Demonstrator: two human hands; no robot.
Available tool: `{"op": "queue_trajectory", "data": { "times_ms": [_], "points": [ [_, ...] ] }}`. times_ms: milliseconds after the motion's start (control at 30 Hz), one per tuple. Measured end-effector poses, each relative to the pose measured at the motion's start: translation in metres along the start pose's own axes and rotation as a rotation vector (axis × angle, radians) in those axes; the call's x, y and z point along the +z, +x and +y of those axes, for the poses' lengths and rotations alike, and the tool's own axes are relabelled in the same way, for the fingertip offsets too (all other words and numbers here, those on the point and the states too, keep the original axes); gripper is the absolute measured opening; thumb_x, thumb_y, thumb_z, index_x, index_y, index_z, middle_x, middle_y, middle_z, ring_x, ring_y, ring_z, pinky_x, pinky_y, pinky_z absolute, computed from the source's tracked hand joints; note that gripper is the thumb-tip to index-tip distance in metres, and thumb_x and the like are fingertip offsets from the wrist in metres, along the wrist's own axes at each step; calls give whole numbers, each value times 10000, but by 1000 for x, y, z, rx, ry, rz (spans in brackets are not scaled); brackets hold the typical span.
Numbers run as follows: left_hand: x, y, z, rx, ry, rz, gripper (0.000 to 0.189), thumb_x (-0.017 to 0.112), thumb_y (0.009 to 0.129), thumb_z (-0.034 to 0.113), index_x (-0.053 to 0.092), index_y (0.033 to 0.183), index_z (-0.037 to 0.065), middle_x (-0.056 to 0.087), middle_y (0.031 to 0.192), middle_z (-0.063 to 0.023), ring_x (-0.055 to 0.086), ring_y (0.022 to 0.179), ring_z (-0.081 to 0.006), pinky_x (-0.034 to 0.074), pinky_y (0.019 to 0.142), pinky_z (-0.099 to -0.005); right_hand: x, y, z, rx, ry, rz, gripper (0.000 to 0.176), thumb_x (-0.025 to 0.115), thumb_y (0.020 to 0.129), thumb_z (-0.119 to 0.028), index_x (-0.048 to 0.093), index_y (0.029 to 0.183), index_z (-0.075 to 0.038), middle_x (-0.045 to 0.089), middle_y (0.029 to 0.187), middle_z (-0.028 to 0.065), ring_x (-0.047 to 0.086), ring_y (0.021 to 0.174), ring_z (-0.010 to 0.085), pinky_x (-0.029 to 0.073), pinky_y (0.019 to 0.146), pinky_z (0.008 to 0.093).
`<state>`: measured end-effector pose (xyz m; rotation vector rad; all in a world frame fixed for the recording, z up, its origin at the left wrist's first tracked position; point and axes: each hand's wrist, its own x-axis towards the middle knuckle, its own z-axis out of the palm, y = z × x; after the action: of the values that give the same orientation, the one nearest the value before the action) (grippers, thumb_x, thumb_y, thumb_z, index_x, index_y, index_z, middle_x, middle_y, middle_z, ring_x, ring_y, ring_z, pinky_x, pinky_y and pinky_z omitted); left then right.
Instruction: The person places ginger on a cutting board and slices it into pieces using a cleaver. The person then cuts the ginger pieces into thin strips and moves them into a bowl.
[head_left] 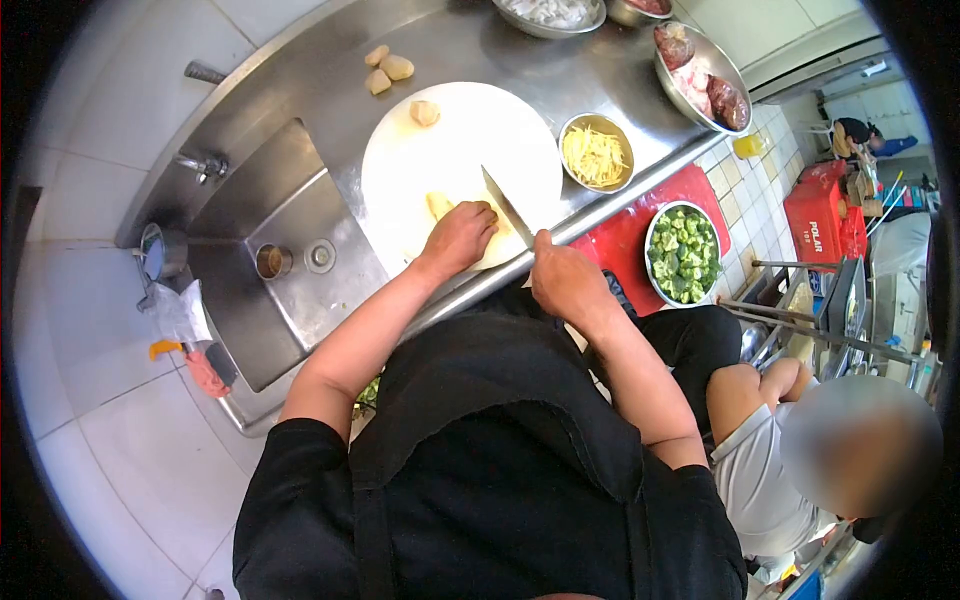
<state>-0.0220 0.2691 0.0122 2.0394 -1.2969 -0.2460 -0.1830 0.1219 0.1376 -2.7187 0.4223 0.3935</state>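
Note:
My left hand lies with curled fingers on a pale yellow piece of peeled root, which looks like ginger, on the round white cutting board. The fingers hide most of the piece. In my right hand is the handle of a kitchen knife. Its blade points up the board, beside my left fingertips. A peeled lump sits near the board's far edge. A metal bowl of thin yellow shreds stands right of the board.
At left is a steel sink holding a small cup. Peeled lumps lie behind the board. A bowl of meat stands at the counter's right end. Below it, broccoli fills a bowl. Another person is close on my right.

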Motion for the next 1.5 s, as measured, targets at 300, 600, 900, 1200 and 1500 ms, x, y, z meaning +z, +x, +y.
{"op": "queue_trajectory", "data": {
  "times_ms": [300, 600, 900, 1200, 1500],
  "points": [
    [7, -3, -5, 31, 16, 62, 177, 725, 958, 125, 754, 1083, 3, 725, 1150, -155, 680, 1066, -334, 561, 953, -429, 55, -14, 20, 0, -8, 133, 154, 555, 975, -56, 522, 1080, 52, 692, 696, 257, 746, 679, 425, 610, 624, 514],
    [0, 1, 0, -16, 4, -19, 186, 703, 971, 137, 740, 1097, 4, 717, 1150, -149, 663, 1086, -337, 545, 969, -430, 45, -12, 15, -25, -78, 29, 219, 589, 958, -64, 507, 1106, 75, 708, 755, 280, 748, 704, 439, 610, 639, 527],
    [-3, 9, -3, -51, -10, -88, 199, 669, 981, 129, 732, 1122, 3, 704, 1160, -149, 649, 1098, -355, 537, 978, -444, 25, 2, 7, -22, -42, 52, 184, 511, 985, -44, 480, 1110, 87, 699, 760, 304, 721, 687, 473, 576, 614, 576],
    [5, 7, -9, 5, -14, -40, 183, 642, 992, 115, 733, 1110, 10, 703, 1156, -147, 650, 1079, -355, 540, 967, -450, 12, 20, -3, 10, -69, 23, 232, 546, 968, -60, 487, 1149, 73, 705, 765, 291, 727, 707, 472, 584, 623, 571],
    [5, 6, -9, 39, 25, -30, 195, 632, 1003, 129, 736, 1110, 3, 716, 1181, -158, 659, 1087, -361, 544, 964, -457, 27, 16, -4, 25, -55, 83, 219, 546, 969, -58, 497, 1136, 75, 703, 766, 317, 729, 723, 497, 589, 646, 583]
  ]
}}
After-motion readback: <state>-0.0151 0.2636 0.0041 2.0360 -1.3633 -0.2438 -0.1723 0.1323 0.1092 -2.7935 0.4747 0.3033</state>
